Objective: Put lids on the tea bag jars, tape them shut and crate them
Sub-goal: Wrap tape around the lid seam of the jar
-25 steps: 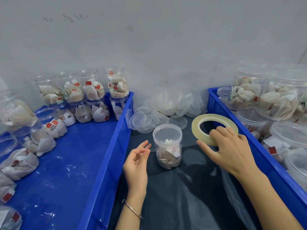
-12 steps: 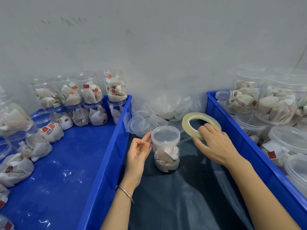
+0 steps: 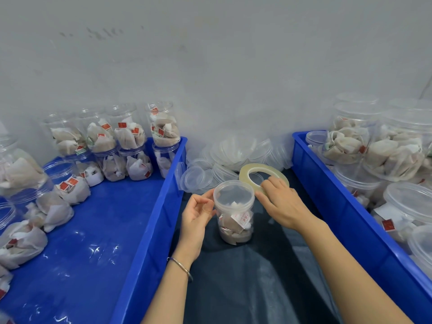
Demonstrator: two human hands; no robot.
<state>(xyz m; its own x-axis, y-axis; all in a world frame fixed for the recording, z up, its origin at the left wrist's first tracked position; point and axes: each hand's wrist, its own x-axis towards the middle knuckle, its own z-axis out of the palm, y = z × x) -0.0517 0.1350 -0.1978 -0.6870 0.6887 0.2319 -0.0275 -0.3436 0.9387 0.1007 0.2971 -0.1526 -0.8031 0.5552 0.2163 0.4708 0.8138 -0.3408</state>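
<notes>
Partly, right hand (image 3: 284, 203) hides tape roll (image 3: 264, 174).

Both hands forward, left (image 3: 197, 212) fingers curled, right (image 3: 281, 202) pinching.

Clear glossy plastic jar (image 3: 234, 211), papery tea bags inside, translucent tape roll (image 3: 263, 176) (yellowish), shiny blue plastic crate (image 3: 149, 230)

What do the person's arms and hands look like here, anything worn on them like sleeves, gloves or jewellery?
Both forearms are bare up to the frame edge, with no sleeves in view. The left hand and right hand wear no gloves, and no rings are visible. The only thing worn is a thin silver-coloured bangle round the left wrist. No watch shows on either wrist.
</notes>
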